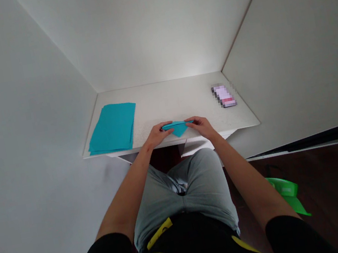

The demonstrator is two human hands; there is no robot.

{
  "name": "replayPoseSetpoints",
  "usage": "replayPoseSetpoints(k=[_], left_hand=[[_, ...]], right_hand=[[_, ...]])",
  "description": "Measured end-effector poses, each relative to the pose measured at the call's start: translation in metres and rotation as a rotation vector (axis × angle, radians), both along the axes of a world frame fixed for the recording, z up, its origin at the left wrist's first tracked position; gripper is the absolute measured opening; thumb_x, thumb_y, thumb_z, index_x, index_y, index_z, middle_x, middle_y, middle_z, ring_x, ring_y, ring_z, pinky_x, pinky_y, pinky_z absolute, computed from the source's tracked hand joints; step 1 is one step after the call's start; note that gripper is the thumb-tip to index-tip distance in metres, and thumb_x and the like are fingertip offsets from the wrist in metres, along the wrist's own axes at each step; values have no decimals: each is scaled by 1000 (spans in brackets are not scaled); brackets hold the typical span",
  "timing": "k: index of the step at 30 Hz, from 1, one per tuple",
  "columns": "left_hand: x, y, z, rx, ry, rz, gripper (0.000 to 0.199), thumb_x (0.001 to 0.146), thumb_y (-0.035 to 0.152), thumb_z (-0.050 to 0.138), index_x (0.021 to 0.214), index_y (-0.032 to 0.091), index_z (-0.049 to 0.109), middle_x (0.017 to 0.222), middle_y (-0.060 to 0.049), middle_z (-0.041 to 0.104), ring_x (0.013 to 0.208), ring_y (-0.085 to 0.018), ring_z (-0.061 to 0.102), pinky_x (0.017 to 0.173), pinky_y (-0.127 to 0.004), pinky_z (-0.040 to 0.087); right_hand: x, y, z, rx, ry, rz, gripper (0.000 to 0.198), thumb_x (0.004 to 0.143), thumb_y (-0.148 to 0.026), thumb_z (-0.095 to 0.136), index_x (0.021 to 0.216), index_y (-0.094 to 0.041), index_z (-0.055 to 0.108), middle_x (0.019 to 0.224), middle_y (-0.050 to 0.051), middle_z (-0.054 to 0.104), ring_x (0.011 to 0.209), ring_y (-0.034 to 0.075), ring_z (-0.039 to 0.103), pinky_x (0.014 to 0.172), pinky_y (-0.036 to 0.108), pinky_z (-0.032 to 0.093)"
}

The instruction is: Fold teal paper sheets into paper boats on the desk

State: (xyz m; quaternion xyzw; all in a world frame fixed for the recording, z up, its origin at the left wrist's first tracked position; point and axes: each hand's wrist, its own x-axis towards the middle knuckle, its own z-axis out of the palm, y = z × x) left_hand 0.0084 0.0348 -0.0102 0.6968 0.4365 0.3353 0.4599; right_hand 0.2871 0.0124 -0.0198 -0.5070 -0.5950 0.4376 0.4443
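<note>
A folded piece of blue paper (179, 130) lies near the front edge of the white table, with one point towards me and a long straight fold across its upper part. My left hand (159, 134) pinches its left corner between thumb and fingers. At the opposite corner, my right hand (201, 126) grips the paper in the same way. The fingertips cover both ends of it. To the left of my left hand rests a stack of blue paper sheets (113, 128), slightly fanned out.
The white table (171, 100) is narrow, with walls behind it and at both sides. A phone (224, 96), blurred by pixels, lies at the back right. Under the tabletop is a white drawer or shelf (195, 145). A green visor (287, 193) is low on the right, above the dark floor.
</note>
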Motion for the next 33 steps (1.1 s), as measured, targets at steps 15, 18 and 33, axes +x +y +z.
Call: replayPoseSetpoints(k=[15,18,33], left_hand=[[22,-3,-12,52,-3,186,33,91,48,74,109,22,83,97,-4,81,84,-20,71,81,-33,55],[23,-7,-9,109,134,166,25,93,41,75,109,25,85,103,-4,83,91,-22,74,86,-34,55],[23,-14,9,102,165,72,49,91,46,81,136,28,75,112,-4,84,92,-22,77,87,-34,58]], right_hand=[[-11,3,-9,53,44,-22,61,83,-74,76,118,-28,57,80,-1,72,71,18,63,67,32,48],[-14,3,-10,43,-66,-42,59,87,-72,74,124,-27,61,88,1,77,74,19,65,69,32,50],[-45,8,6,58,-79,27,69,88,-63,75,145,-24,68,94,4,72,70,17,57,66,34,49]])
